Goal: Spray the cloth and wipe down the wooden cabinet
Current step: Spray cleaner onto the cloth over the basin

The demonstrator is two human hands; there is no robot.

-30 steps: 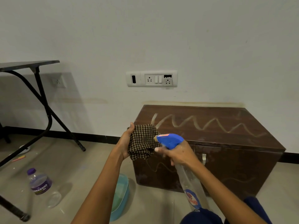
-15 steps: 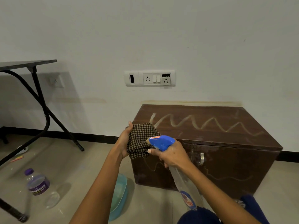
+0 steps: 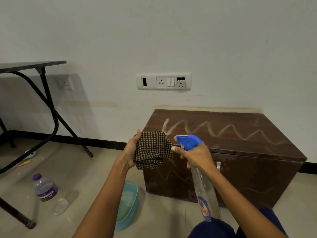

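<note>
Mid-frame: left hand [image 3: 131, 152] gripping bunched cloth [image 3: 152, 149]; right hand [image 3: 195, 156] clasping spray bottle [image 3: 187, 141], nozzle slightly backed off, perhaps just sprayed. Cabinet [image 3: 240, 134] unwiped.

Spray bottle [image 3: 199, 169] nozzle eased back from cloth [image 3: 152, 149], forefinger extended

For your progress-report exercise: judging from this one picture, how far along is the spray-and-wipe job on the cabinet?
Done: cloth and bottle are picked up. In hand: the left hand holds the checked cloth bunched, while the right hand aims the blue-headed spray bottle at it. Left: all the wiping; the wooden cabinet carries pale zigzag streaks on its top and front.
</note>
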